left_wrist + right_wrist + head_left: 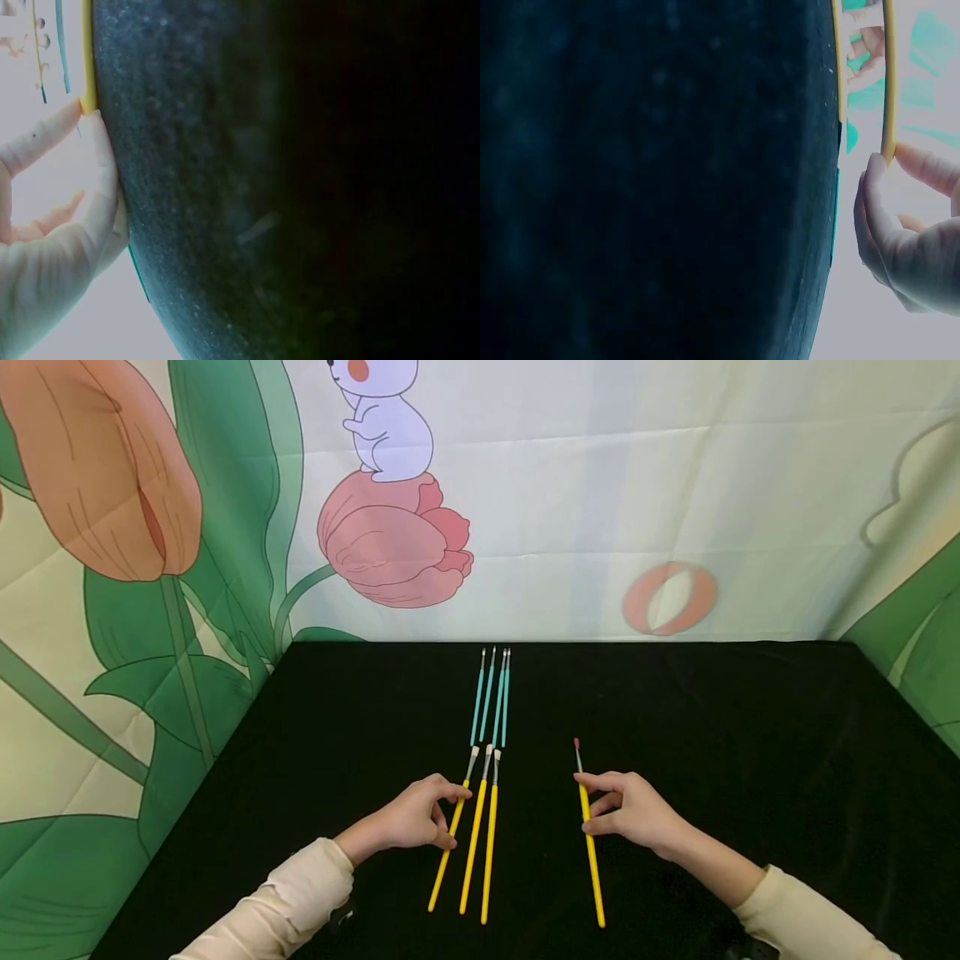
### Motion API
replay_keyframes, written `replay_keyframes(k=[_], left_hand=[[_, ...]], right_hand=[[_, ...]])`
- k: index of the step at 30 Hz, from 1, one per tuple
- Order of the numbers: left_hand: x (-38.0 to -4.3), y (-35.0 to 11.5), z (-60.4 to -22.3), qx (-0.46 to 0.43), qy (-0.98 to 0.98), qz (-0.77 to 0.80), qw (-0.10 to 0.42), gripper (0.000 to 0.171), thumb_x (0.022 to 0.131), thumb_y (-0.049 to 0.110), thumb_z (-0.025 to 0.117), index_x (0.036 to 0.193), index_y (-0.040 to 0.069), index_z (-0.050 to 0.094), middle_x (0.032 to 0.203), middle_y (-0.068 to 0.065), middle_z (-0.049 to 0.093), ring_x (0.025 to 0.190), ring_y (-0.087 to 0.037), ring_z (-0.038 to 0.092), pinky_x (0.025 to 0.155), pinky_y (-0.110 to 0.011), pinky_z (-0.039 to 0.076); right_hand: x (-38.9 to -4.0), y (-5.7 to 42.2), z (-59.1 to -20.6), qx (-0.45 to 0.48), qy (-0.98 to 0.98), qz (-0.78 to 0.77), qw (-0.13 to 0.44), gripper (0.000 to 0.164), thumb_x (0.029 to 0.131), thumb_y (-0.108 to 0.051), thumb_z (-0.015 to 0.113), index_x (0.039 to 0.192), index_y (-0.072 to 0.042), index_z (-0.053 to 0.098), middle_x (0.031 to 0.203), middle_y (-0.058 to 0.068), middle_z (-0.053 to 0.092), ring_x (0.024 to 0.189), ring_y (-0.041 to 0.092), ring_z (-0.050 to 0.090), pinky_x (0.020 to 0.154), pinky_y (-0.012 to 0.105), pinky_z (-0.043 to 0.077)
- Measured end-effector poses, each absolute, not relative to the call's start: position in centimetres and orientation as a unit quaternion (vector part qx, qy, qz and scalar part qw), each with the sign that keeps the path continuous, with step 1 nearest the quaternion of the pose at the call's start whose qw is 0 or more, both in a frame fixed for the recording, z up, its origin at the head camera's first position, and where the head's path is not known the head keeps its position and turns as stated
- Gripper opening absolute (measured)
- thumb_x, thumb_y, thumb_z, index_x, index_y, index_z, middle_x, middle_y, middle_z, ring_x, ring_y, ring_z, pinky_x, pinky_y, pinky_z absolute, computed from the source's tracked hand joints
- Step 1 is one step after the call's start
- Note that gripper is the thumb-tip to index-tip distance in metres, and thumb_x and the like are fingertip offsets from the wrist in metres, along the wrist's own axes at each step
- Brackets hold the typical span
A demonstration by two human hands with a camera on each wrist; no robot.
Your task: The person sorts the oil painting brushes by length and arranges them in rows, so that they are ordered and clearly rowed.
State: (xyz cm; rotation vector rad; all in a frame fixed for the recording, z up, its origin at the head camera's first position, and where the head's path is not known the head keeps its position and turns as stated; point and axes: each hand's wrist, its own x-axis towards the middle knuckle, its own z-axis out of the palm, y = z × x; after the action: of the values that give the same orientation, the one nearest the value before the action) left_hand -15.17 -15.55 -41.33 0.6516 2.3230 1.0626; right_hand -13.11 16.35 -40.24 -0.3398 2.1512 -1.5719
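Note:
My left hand (420,814) pinches the leftmost of three yellow paintbrushes with white bristles; that paintbrush (456,817) slants with its tip pointing away. In the left wrist view, thumb and finger meet on its yellow handle (88,60). Just to its right lie the other two, a middle paintbrush (472,852) and a right one (490,852). Over on the right, my right hand (633,810) holds a yellow paintbrush with a reddish tip (593,860) between thumb and fingers. The right wrist view shows this handle (889,75) raised off the black surface.
Several thin turquoise paintbrushes (491,702) lie side by side beyond the yellow ones. Everything rests on a black-covered table (712,718). A printed cloth (570,510) with flowers and a white animal hangs along the back and sides.

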Motion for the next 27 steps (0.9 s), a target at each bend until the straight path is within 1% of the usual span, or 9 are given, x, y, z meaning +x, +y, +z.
replay_keyframes(k=[9, 16, 21, 27], left_hand=[[-15.6, -15.7, -41.2, 0.236, 0.854, 0.391, 0.250, 0.063, 0.070, 0.000, 0.072, 0.128, 0.001, 0.047, 0.110, -0.012, 0.042, 0.068, -0.014, 0.056, 0.058, -0.026, 0.049], [-15.5, -15.8, -41.3, 0.232, 0.850, 0.400, 0.250, 0.063, 0.070, -0.002, 0.072, 0.128, 0.000, 0.047, 0.110, -0.013, 0.042, 0.066, -0.013, 0.057, 0.057, -0.025, 0.049], [-15.2, -15.7, -41.5, 0.231, 0.848, 0.405, 0.253, 0.063, 0.069, -0.004, 0.072, 0.127, -0.001, 0.048, 0.107, -0.012, 0.043, 0.065, -0.012, 0.057, 0.056, -0.024, 0.048], [-15.1, -15.5, -41.6, 0.236, 0.847, 0.408, 0.247, 0.062, 0.069, -0.004, 0.072, 0.126, -0.002, 0.049, 0.106, -0.012, 0.043, 0.064, -0.011, 0.057, 0.055, -0.024, 0.048]], right_hand=[[-13.4, 14.5, -40.7, -0.144, 0.786, -0.558, 0.223, 0.068, 0.072, 0.002, 0.069, 0.132, 0.008, 0.038, 0.119, 0.025, 0.043, 0.080, 0.020, 0.059, 0.067, 0.031, 0.051], [-13.2, 13.1, -41.1, -0.150, 0.791, -0.553, 0.216, 0.068, 0.069, 0.003, 0.071, 0.130, 0.007, 0.041, 0.116, 0.022, 0.044, 0.077, 0.018, 0.060, 0.064, 0.029, 0.051], [-13.1, 12.2, -41.6, -0.158, 0.791, -0.554, 0.205, 0.067, 0.069, 0.002, 0.071, 0.130, 0.008, 0.042, 0.115, 0.021, 0.046, 0.077, 0.018, 0.060, 0.063, 0.029, 0.051], [-13.0, 11.3, -41.7, -0.145, 0.798, -0.550, 0.201, 0.067, 0.068, 0.001, 0.071, 0.129, 0.007, 0.044, 0.114, 0.018, 0.048, 0.076, 0.016, 0.059, 0.063, 0.029, 0.051]])
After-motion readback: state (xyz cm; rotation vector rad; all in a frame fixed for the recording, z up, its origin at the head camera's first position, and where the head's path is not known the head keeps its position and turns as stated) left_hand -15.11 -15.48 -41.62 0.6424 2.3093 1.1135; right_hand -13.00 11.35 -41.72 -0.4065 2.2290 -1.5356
